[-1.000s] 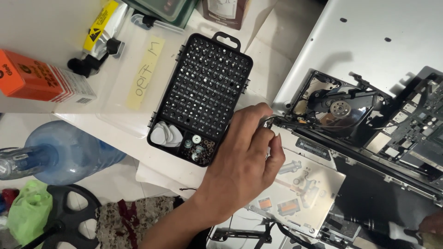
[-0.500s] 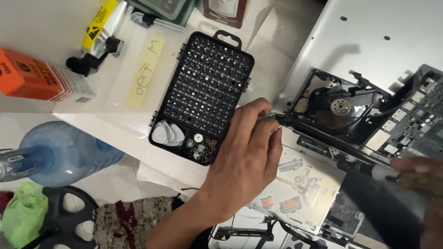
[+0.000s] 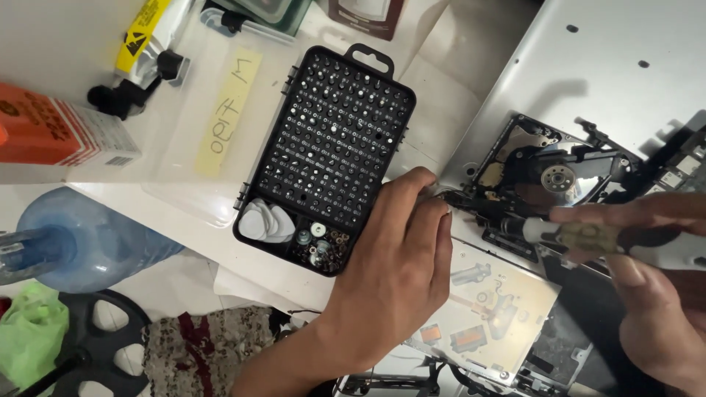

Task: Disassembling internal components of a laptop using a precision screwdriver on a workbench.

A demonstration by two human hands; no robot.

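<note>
At opened laptop (image 3: 588,88): left hand (image 3: 397,257) fingers pinched at drive edge, contents unclear; right hand (image 3: 647,294) closed around screwdriver (image 3: 610,239), tip at drive (image 3: 551,176) screw.

- The left hand (image 3: 397,272) covers the lower middle, blocking the laptop's (image 3: 588,81) near edge.
- The right hand (image 3: 647,294) with a screwdriver (image 3: 588,237) bars the right side.
- The black bit case (image 3: 331,147) fills the centre; an orange box (image 3: 59,136) stands at far left.
- Bare tabletop (image 3: 66,44) lies open at upper left.
- The laptop's grey panel, upper right, looks unobstructed, though its far corner is cut off.
</note>
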